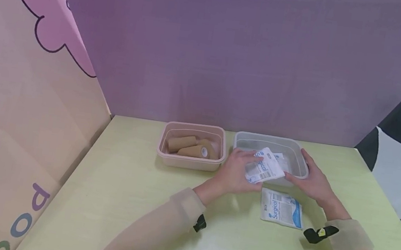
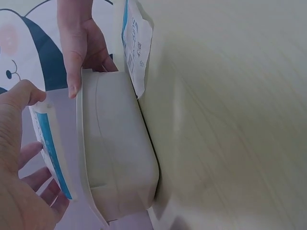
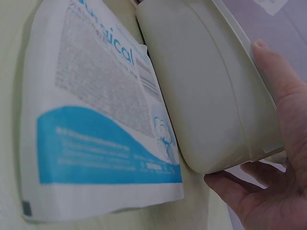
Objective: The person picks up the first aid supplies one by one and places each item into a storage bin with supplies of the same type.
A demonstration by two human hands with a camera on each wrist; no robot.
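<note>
My left hand holds a white and blue packet printed "Surgical", tilted over the front of a white plastic bin. In the left wrist view the thumb of the left hand is on one edge of this packet and the fingers are behind it. My right hand grips the right end of the bin, thumb at the rim and fingers around the end wall. Part of another white packet shows inside the bin, mostly hidden. A similar packet lies flat on the table before the bin.
Left of the white bin stands a pinkish bin with several tan bandage rolls in it. Both bins sit near the table's back edge, by a purple backdrop. Printed panels stand at the sides.
</note>
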